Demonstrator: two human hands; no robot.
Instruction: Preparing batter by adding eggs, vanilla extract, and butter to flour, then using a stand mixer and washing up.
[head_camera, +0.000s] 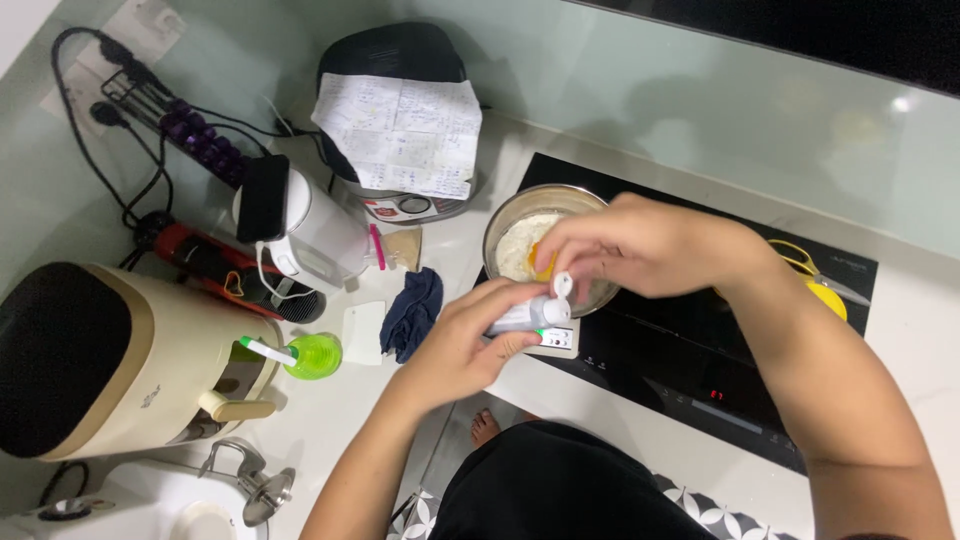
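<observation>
Fingers of the left hand (455, 345) wrap around a small white squeeze tube (528, 314) at the frame's centre, its flip cap (562, 285) standing open at the tube's upper right end. Right hand (640, 245) hovers just above, fingertips pinched together near the cap; whether they grip anything I cannot tell. Behind both hands sits a steel mixing bowl (545, 235) holding pale flour and a yellow yolk, resting on the black induction hob (700, 340). Left of the hands lie a dark blue cloth (412, 312) and a white card (362, 332) on the white surface (330, 420), with bare room toward the lower edge.
</observation>
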